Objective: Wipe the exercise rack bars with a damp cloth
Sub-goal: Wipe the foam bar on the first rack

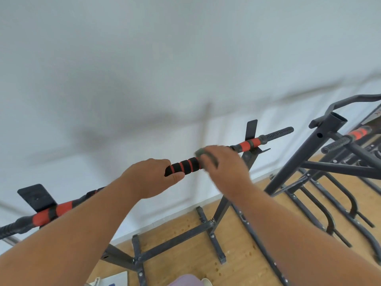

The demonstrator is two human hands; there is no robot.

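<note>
Black-and-red foam sleeve on the bar [186,166] runs diagonally across the frame, low left to upper right, resting in two black rack cradles: left cradle [37,196] and right cradle [251,129]. Threaded bar ends stick out past each cradle. Left hand [148,178] wraps the foam section, fingers over the top, thumb underneath, so its grip is clamped on the bar. Right hand [223,168] sits just beside it further up the bar, motion-blurred, fingers curled round a grey-green cloth [206,156] that's pressed against the bar where the foam sleeve ends; grip clamped on the cloth. The cloth is mostly hidden under the fingers, only an edge shows at the knuckles. The two hands are near each other but apart, a short striped stretch of foam visible between them. Below, the rack's dark steel base frame [175,242] stands on a wooden floor [237,254], tight against a white wall [144,79]. Second rack [309,153] to the right, same dark tubing, with its own red-sleeved bar across it, well apart from the hands. At the bottom edge there's something pale purple, partly cut off, can't tell what.
</note>
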